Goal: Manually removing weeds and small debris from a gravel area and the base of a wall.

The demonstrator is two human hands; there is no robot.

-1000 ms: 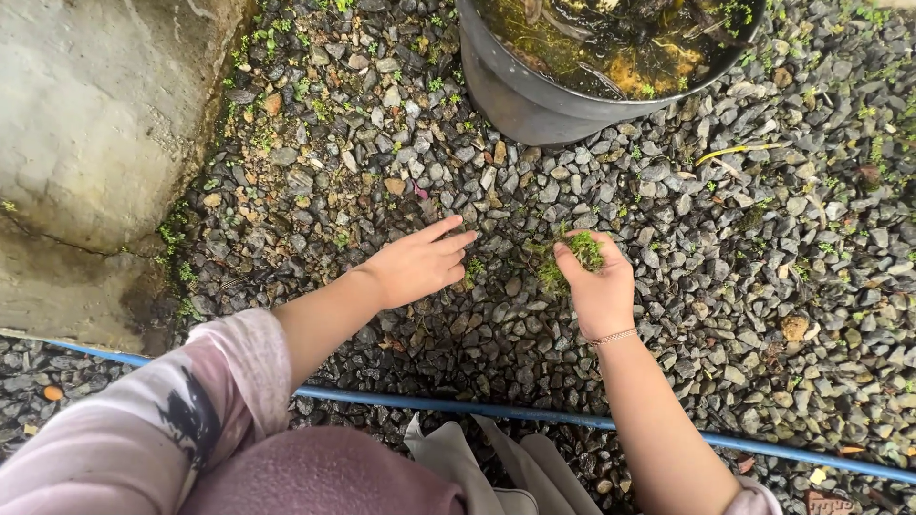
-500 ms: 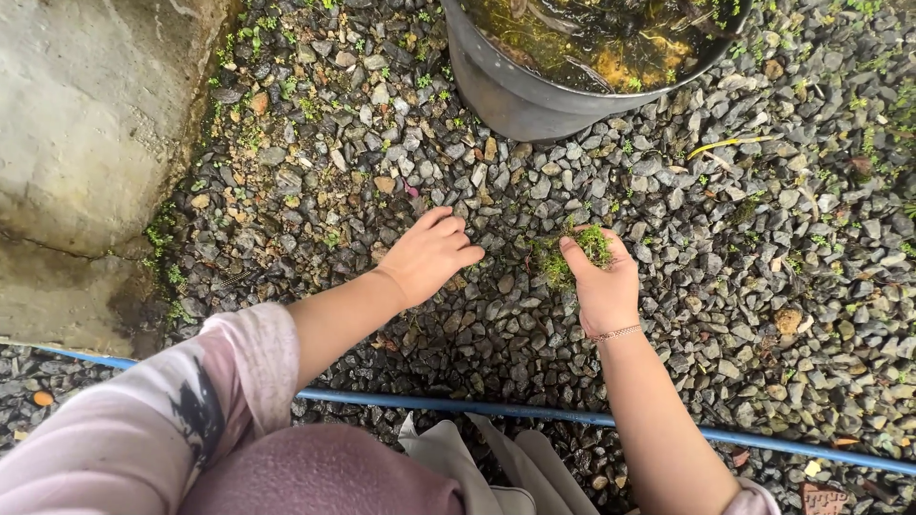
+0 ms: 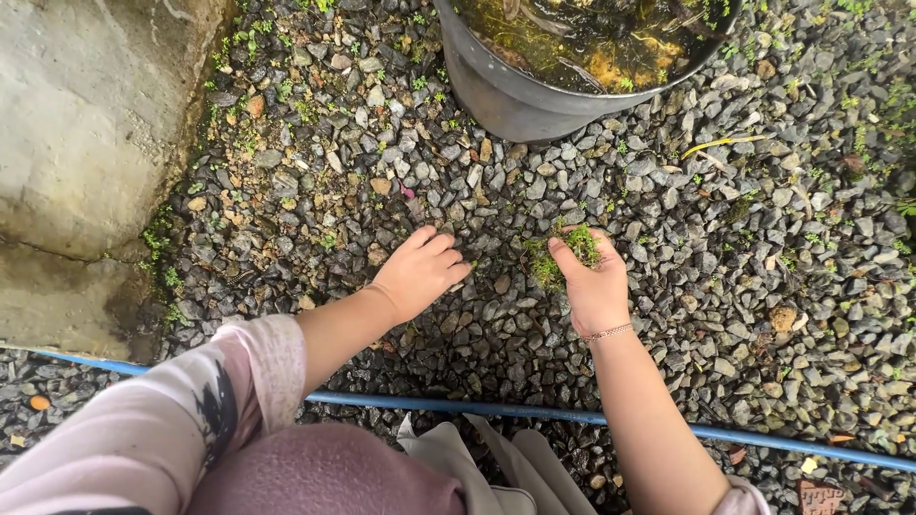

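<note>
R hand (image 3: 596, 286) is closed round a clump of small green weeds (image 3: 571, 250), thumb across the front, tuft sticking out the top; thin bracelet (image 3: 612, 333) at the wrist. L hand (image 3: 420, 272) is down on the gravel (image 3: 725, 248), fingers curled in, tips among the stones. Can't tell if it's got hold of anything, nothing green shows under it.

Step, my read: weeding the gravel by hand, R acting as the collector, L picking. More sprouts near: small bits just L of the clump, more along the concrete slab (image 3: 86, 124) edge and below the dark tub (image 3: 506, 95) of murky water.

Next move prob needs L to pinch low at the stem base between stones so roots come too, w/o R dropping its bunch. Blue hose (image 3: 534, 415) runs across near the knees, clear of both hands.
</note>
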